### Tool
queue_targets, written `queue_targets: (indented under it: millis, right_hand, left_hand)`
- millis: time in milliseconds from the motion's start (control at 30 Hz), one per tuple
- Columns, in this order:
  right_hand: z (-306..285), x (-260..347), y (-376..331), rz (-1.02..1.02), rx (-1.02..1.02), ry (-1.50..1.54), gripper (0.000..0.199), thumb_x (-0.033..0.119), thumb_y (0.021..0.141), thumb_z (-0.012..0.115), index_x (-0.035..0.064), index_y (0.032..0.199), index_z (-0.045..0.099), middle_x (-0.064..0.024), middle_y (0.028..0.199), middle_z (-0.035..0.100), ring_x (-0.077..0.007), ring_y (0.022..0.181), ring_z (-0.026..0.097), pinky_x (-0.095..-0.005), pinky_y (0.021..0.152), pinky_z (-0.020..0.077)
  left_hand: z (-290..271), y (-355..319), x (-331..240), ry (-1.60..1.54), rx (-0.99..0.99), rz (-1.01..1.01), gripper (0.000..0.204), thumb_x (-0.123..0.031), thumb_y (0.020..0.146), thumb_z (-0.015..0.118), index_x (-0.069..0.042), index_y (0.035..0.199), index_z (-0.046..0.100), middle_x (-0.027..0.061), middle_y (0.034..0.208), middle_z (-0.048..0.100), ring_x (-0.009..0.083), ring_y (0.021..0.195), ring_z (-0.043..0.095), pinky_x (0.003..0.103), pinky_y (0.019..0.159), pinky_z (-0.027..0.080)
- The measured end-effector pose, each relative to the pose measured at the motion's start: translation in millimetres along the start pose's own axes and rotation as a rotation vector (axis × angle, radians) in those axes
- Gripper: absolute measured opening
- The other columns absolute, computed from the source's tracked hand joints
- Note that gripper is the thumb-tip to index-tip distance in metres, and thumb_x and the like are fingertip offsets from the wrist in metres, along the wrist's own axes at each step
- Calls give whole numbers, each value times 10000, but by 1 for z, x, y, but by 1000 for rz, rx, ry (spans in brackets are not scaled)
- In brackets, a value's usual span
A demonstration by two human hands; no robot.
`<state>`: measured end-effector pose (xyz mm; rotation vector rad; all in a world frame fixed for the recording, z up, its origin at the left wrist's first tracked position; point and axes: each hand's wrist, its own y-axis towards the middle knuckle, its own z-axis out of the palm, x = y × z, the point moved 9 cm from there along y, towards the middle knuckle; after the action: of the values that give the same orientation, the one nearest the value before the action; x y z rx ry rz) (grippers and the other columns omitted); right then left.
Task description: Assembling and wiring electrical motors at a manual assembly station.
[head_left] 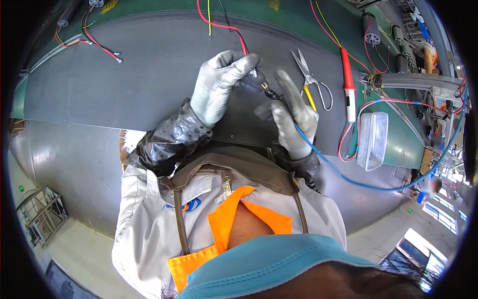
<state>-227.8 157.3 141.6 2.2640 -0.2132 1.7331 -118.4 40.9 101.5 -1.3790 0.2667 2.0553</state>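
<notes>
My left hand, in a pale grey work glove, pinches the end of a red wire that comes down from the far edge. A small pale terminal sticks out at its fingertips. Facing it, my gloved right hand is closed on a blue test lead. The lead's black end, tipped with bare metal, points toward the left hand, with a small gap between. Scissors, one handle showing yellow, lie just beyond the right hand. Beside them rests a red and white test probe.
A clear plastic box sits at the right of the dark work surface. Motors with loose wires stand on the green belt, far right. A metal rail juts in from the right. A yellow wire hangs near the red one.
</notes>
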Motion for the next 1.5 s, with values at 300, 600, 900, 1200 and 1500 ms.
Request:
queue_targets:
  millis: [300,600,900,1200,1500]
  right_hand:
    - [8,2,6,-183,-86,-267,554,43,931,597,-21,1456,433,-139,785,723,-214,582,673,-331,560,523]
    - [12,5,6,-321,-108,-464,619,23,879,649,-30,1455,426,-106,739,707,-254,568,662,-360,561,527]
    - [12,-14,5,-75,-50,-375,595,14,934,558,-1,1504,385,-132,855,750,-165,666,686,-282,633,528]
    - [13,-11,2,-371,-174,-381,551,25,916,576,-26,1448,439,-150,841,741,-256,635,709,-345,593,552]
    - [-35,-31,27,-127,32,-517,655,118,861,700,76,1471,466,-186,1009,698,-222,871,689,-360,794,540]
  left_hand:
    - [1,-1,-1,68,-115,3,332,-321,975,667,3,1040,685,26,818,695,63,713,626,207,667,489]
    - [2,-4,-2,112,-126,61,324,-304,971,666,13,1032,691,18,817,679,45,690,595,193,640,465]
    - [-2,-5,12,-1,-86,17,369,-314,976,654,42,1074,667,51,861,703,82,727,657,217,647,518]
    - [4,-6,26,20,-137,-16,276,-232,955,699,37,1004,661,35,852,686,69,747,628,220,664,510]
    - [-13,19,66,-248,39,-50,319,-244,997,579,13,1178,633,129,1123,685,180,1016,644,357,879,537]
